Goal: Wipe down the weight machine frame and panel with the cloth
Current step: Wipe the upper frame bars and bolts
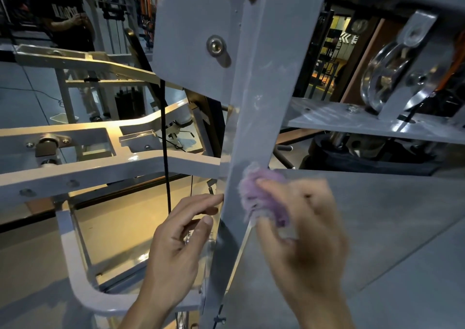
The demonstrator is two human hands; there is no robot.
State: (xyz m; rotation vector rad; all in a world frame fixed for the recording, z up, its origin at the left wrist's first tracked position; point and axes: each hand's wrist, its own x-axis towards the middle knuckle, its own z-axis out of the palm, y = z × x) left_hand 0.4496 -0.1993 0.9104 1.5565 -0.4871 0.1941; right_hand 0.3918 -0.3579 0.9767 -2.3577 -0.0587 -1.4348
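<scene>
Item, nearest: right hand, blurred, fingers curling round a bunched purple cloth and pressing it against the grey upright post of the weight machine frame. The cloth is sitting on the post's broad face, at the edge where it is meeting the flat grey panel that is spreading away to the right beneath the wrist.

Item, alongside: left hand, holding nothing, fingers loosely extended and slightly parted, fingertips touching or all but touching the post's left edge, level with the cloth. It appears to be steadying; firm contact cannot be confirmed.

Governing relation: the post's long axis is running steeply upward and slightly rightward from the cloth, so most of the unwiped length is lying above the right hand, with a shorter stretch below. The right hand is the nearer to both post face and panel; a stroke along the axis looks like the natural continuation, judged from position only.

Item, middle distance: a bolt on the upper plate, left of the post; pale frame arms branching leftward; a black cable hanging vertically across them.

Item, farther right: a metal pulley in its bracket above a grey shelf plate.

Item, farthest: a person in a dark shirt standing upper left.
</scene>
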